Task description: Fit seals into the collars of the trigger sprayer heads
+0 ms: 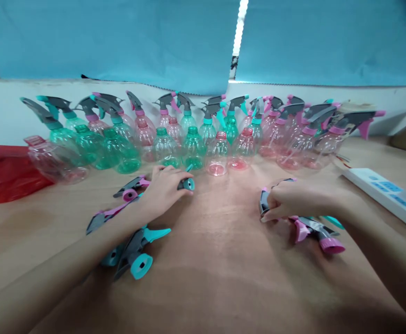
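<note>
My left hand [166, 188] is closed around a grey spray trigger head with a teal collar [189, 184], just in front of the bottle row. Fingers curled, my right hand [286, 199] grips a grey and pink spray trigger head [263, 202] at the right; most of it is hidden by the hand. Below my left forearm lies a teal and grey trigger head [136, 253], with a pink and grey one [130, 190] farther back. Beside my right hand rests another pink and grey trigger head [317, 234].
Green open-necked bottles [193, 148] and clear pink ones [218, 155] stand across the table; several behind carry trigger heads. A red plastic bag [8, 174] lies at far left. A white power strip [387, 195] is at right, and a blue curtain [119, 41] hangs behind.
</note>
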The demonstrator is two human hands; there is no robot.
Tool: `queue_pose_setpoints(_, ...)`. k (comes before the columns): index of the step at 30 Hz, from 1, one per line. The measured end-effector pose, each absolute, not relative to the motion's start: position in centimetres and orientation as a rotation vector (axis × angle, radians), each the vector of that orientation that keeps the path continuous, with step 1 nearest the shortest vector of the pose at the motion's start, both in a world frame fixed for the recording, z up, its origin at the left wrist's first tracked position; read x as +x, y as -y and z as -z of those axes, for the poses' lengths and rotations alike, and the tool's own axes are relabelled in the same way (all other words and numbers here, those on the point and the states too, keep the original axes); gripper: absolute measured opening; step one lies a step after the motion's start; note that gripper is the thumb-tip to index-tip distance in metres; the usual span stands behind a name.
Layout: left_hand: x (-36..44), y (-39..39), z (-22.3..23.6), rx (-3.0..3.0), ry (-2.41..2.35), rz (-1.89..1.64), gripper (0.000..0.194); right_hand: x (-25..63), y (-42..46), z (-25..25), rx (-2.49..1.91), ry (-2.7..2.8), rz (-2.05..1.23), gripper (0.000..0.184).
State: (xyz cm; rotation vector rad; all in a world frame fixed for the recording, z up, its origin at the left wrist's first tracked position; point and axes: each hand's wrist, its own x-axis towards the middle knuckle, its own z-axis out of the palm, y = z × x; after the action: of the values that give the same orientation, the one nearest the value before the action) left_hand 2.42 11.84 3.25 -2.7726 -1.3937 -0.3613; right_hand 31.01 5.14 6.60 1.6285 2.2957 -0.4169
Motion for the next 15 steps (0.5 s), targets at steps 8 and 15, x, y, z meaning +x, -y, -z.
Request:
queue_pose_setpoints(8, 4.7, -1.9, -3.1, -3.017, 1.732, 0.850, 0.027, 28.0, -2.1, -8.9, 1.689, -2.817, 0.292, 0.017)
queue_pose_setpoints(15, 5.8, -0.3, 0.0, -3.302, 1.737, 1.143, 0.027, 25.9, -0.4, -7.4, 1.312, -3.025, 0.580, 0.017)
